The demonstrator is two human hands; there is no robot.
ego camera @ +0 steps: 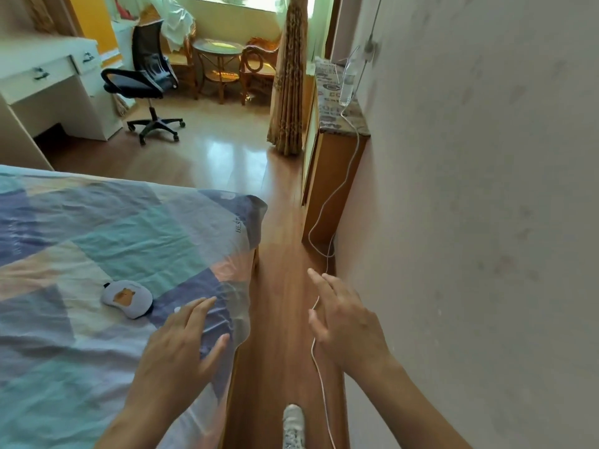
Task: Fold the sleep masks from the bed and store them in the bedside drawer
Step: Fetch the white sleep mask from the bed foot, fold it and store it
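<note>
a bed (97,222) fills the left, covered by a patchwork sheet of blue, teal, peach and grey blocks, creased near its right edge; a strip of wood floor (278,286) runs between the bed and a pale wall (486,222) on the right; a white cable (337,189) trails down the wall side and along the floor; against that wall stands a wooden cabinet (327,176) with a patterned cloth top, a clear bottle (347,85) upright on it; beyond it hangs a patterned curtain (290,85); farther back a black office chair (146,79) sits near a white desk (55,89) with drawers, and a round rattan table (220,59) stands between two rattan chairs by a bright window; a pale shoe (293,426) shows on the floor at the bottom edge.

one mask (127,298), grey with an orange patch, lies flat on the bed near its right edge, just left of the left hand and not touched by it.

the left hand (181,345) is spread over the sheet beside the bed's edge, fingers straight and apart, holding nothing; whether the fingertips press the fabric cannot be told.

the right hand (343,319) hangs above the floor strip near the wall, fingers loosely extended and splayed, gripping nothing; the cable passes behind it.
</note>
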